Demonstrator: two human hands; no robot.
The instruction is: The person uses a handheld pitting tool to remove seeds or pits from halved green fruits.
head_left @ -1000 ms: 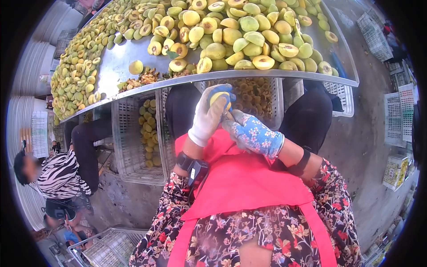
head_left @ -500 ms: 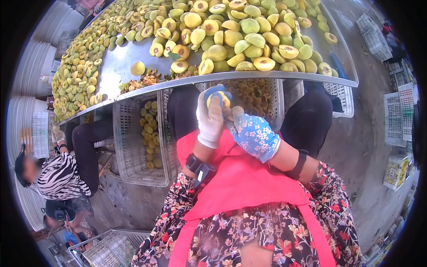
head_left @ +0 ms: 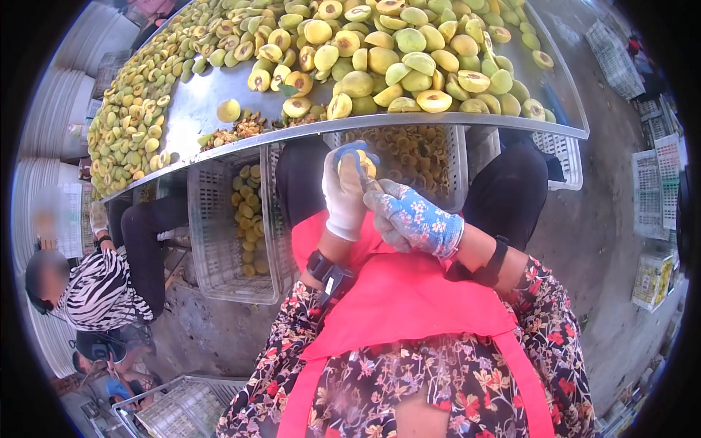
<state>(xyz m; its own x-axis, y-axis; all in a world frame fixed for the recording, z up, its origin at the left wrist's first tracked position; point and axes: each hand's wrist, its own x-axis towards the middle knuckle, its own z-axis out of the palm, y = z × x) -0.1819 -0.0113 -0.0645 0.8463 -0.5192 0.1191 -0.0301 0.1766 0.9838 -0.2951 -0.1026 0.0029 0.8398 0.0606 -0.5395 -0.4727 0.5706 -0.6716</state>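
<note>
Shiny bare metal on the table (head_left: 191, 109), smooth and reflecting. The left hand (head_left: 345, 191) wears white knitted cloth with a blue rubbery coating at the fingertips, wrapped round a matt yellow fruit (head_left: 367, 165). The right hand (head_left: 412, 219) wears flower-printed cloth. The crate (head_left: 210, 219) is white plastic lattice. The apron (head_left: 394, 299) is smooth red cloth, and the floor (head_left: 606, 219) is rough grey concrete.

Fruit-processing yard: steel table (head_left: 197, 109) heaped with halved peaches (head_left: 394, 58), plastic crates (head_left: 219, 241) beneath, stacked crates (head_left: 650, 190) at right edge.
</note>
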